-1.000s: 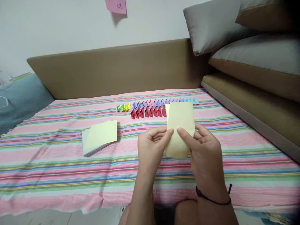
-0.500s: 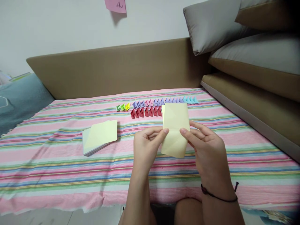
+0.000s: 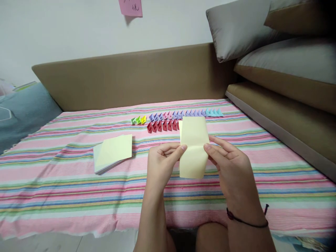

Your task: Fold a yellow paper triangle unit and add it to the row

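Observation:
A pale yellow sheet of paper [image 3: 193, 131], folded in layers, is held up in front of me with a crease running across its middle. My left hand [image 3: 168, 159] pinches its left edge at the crease, thumb in front and fingers behind. On the opposite edge my right hand [image 3: 227, 161] grips the same crease, its thumb on the front and the index finger stretched out behind. A dark cord bracelet [image 3: 246, 221] circles the right wrist. To the left of my hands lies a stack of paper [image 3: 114, 152] with a pale yellow sheet on top.
Small folded paper boats stand in rows behind the sheet: red [image 3: 165, 126], purple and blue [image 3: 194, 113], green and yellow [image 3: 138, 120]. They rest on a striped cloth [image 3: 65, 189]. Grey-brown cushions [image 3: 283, 63] pile up at right; a brown backrest [image 3: 131, 80] runs behind.
The folded sheet has shifted slightly left and straightened, and its middle crease shows more sharply. Both hands keep their pinch; the right thumb has moved to the sheet's edge.

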{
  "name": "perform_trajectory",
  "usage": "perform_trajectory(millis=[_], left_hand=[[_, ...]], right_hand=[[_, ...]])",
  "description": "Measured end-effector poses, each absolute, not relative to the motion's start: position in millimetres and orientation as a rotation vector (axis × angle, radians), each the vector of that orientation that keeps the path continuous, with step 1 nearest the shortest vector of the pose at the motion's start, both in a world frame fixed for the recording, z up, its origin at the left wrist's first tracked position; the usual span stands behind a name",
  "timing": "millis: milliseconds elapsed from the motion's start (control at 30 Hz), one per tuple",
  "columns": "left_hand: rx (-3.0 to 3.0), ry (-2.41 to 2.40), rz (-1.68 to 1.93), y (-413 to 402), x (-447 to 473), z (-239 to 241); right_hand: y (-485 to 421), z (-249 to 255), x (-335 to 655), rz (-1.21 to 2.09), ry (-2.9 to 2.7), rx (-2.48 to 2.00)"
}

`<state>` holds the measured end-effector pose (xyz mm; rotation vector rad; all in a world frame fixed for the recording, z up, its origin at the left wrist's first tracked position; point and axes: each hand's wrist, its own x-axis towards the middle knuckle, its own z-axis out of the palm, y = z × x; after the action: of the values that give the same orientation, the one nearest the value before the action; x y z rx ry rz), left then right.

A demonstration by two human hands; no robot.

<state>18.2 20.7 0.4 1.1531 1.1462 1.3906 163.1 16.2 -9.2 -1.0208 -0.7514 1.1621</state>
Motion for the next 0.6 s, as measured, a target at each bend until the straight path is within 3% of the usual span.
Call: perform_trajectory(millis=[600], left_hand=[[1.247, 1.135, 1.149, 16, 6, 5]], right_hand=[[18, -13, 171, 1.168, -0.702, -1.027]])
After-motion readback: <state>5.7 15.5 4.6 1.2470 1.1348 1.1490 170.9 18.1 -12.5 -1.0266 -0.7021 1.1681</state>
